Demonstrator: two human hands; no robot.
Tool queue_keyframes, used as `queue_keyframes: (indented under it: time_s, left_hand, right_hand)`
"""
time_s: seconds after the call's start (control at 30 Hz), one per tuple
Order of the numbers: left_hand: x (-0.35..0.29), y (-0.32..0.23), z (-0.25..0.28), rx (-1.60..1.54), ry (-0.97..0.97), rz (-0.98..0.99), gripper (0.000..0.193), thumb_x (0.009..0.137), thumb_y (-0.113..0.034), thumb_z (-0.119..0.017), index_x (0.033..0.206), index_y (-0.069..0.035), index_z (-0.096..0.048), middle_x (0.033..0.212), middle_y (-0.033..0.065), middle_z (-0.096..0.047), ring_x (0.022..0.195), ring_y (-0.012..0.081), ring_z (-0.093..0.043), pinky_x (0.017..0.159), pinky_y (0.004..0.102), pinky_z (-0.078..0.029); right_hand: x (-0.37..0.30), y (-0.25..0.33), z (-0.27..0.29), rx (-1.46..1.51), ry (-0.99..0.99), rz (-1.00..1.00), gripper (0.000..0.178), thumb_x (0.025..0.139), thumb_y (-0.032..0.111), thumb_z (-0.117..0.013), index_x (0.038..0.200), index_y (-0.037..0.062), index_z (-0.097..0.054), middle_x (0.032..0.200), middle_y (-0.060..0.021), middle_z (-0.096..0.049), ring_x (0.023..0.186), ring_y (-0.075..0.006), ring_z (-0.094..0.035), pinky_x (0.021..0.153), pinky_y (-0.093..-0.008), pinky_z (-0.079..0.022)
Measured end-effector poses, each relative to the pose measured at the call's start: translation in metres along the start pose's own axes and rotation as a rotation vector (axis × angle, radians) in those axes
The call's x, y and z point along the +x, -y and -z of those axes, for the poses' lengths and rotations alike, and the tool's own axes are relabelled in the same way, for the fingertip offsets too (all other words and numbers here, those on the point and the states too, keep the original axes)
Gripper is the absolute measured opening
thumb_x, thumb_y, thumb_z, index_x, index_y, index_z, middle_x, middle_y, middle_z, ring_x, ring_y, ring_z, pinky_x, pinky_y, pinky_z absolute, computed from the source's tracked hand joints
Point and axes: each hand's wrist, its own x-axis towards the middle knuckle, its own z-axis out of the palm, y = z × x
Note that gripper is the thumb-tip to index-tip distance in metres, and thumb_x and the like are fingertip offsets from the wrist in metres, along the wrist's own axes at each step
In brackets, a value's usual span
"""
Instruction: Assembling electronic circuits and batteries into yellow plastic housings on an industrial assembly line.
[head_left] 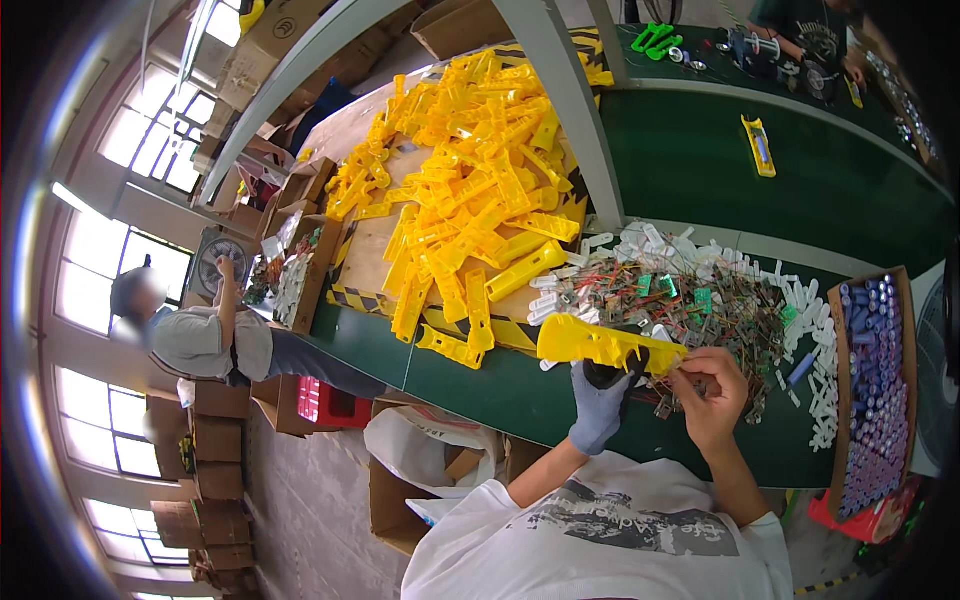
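Observation:
My left hand (597,405), in a grey glove with dark fingertips, is closed around a long yellow plastic housing (590,342) and holds it level above the bench. My bare right hand (712,392) is at the housing's right end, thumb and fingers pinched together against it. Whatever lies between those fingertips is too small to make out. Just beyond both hands spreads a heap of small circuit boards with thin wires (665,290). White plastic pieces (818,345) are scattered along its edges.
A big pile of yellow housings (470,190) covers a wooden board at the left, behind a grey post (575,110). On the right stands a cardboard box of cylindrical battery cells (876,400). One housing with a cell (758,147) lies on the far green surface. Other people work nearby.

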Motion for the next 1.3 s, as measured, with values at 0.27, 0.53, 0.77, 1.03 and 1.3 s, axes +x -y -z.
queue_keyframes:
  time_s: [0.27, 0.53, 0.77, 1.03, 1.3]
  left_hand:
    - [0.002, 0.012, 0.003, 0.112, 0.062, 0.115, 0.036, 0.086, 0.003, -0.062, 0.12, -0.001, -0.049, 0.115, 0.0061, -0.059, 0.104, 0.0144, -0.058, 0.092, 0.0293, -0.048]
    - [0.016, -0.015, 0.017, 0.47, -0.047, -0.313, 0.05, 0.073, 0.017, -0.065, 0.116, 0.001, -0.046, 0.117, 0.0133, -0.055, 0.108, 0.0213, -0.058, 0.093, 0.0344, -0.049]
    - [0.053, -0.038, -0.003, 0.651, -0.184, -0.503, 0.058, 0.078, 0.019, -0.057, 0.131, 0.005, -0.038, 0.126, 0.017, -0.051, 0.11, 0.0231, -0.056, 0.091, 0.0346, -0.051]
    - [0.056, -0.039, -0.018, 0.612, -0.183, -0.429, 0.055, 0.087, 0.014, -0.048, 0.138, 0.003, -0.034, 0.135, 0.0186, -0.046, 0.118, 0.0269, -0.053, 0.103, 0.0385, -0.044]
    - [0.046, -0.034, -0.021, 0.497, 0.162, -0.129, 0.053, 0.089, 0.001, -0.047, 0.14, -0.001, -0.032, 0.116, 0.0196, -0.06, 0.101, 0.0316, -0.063, 0.089, 0.0396, -0.049]
  right_hand:
    - [-0.009, -0.007, -0.002, 0.533, -0.088, -0.546, 0.026, 0.082, -0.004, -0.066, 0.107, -0.0046, -0.06, 0.09, -0.0046, -0.066, 0.075, -0.008, -0.062, 0.065, -0.0211, -0.049]
    - [-0.006, 0.006, 0.014, 0.08, 0.066, -0.612, 0.008, 0.082, 0.002, -0.069, 0.088, -0.0011, -0.066, 0.088, -0.0068, -0.066, 0.073, -0.008, -0.06, 0.064, -0.0218, -0.046]
    - [-0.002, 0.01, 0.024, 0.301, 0.023, -0.329, 0.01, 0.08, 0.006, -0.071, 0.083, 0.0012, -0.062, 0.086, -0.0051, -0.064, 0.079, -0.0073, -0.057, 0.069, -0.0226, -0.043]
    - [-0.001, 0.015, 0.041, 0.782, 0.031, -0.582, 0.033, 0.085, 0.005, -0.069, 0.117, 0.0013, -0.061, 0.087, -0.0035, -0.066, 0.072, -0.0068, -0.061, 0.061, -0.0194, -0.048]
    - [0.002, 0.01, 0.053, 0.911, 0.144, -0.601, 0.029, 0.086, 0.004, -0.064, 0.114, -0.0021, -0.061, 0.084, -0.0084, -0.068, 0.069, -0.0108, -0.065, 0.057, -0.0214, -0.05]
